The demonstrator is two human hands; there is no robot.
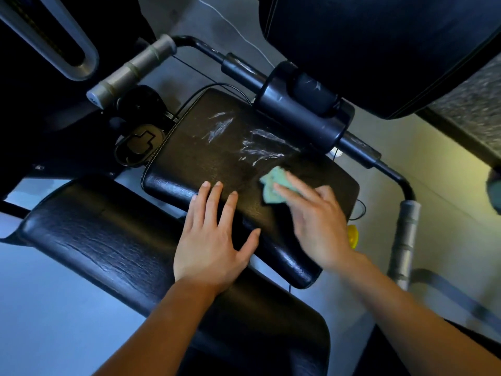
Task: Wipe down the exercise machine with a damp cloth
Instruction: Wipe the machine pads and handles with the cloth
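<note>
Pressing a green cloth (272, 189) flat against the black seat pad (217, 147) is the right hand (317, 221), fingers extended over the cloth rather than closed around it; slight blur is noted. The left hand (214, 234) is laid open, fingers spread, on the near edge of the same pad, holding nothing. White streaks (252, 137) are seen just beyond the cloth, up and to the left of the right hand, toward the frame bar (298, 104). The right hand is judged nearer; the next stroke is expected to run forward-left across the pad's length.
</note>
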